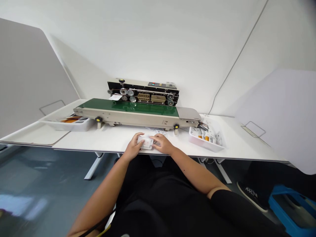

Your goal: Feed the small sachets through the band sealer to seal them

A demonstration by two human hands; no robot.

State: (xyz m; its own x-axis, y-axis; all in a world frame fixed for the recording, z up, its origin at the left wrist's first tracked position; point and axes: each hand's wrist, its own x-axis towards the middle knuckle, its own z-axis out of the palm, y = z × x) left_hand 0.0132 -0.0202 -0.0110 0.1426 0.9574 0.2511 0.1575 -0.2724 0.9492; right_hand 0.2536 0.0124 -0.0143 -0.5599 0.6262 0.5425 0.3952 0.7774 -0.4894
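At the table's front edge, a small white packet (pixel 147 142) with faint print lies between my hands. My left hand (pixel 133 147) is closed on its left side, thumb on top. At the packet's right end, the fingers of my right hand (pixel 163 144) pinch its edge. Just beyond my hands stands a band sealing machine (pixel 138 116) with a green conveyor belt (pixel 128 107). Another white packet (pixel 115 97) sits at the left part of its rollers. Some printed packets (pixel 158 131) lie on the table under the conveyor, partly hidden.
A white bin (pixel 207 142) of small packets stands on the right of the white table (pixel 243 138). Another white bin (pixel 81 125) with orange and dark pouches is at the left. Panels flank both sides. A person's shoe (pixel 251 196) and a blue stool (pixel 283 210) are at lower right.
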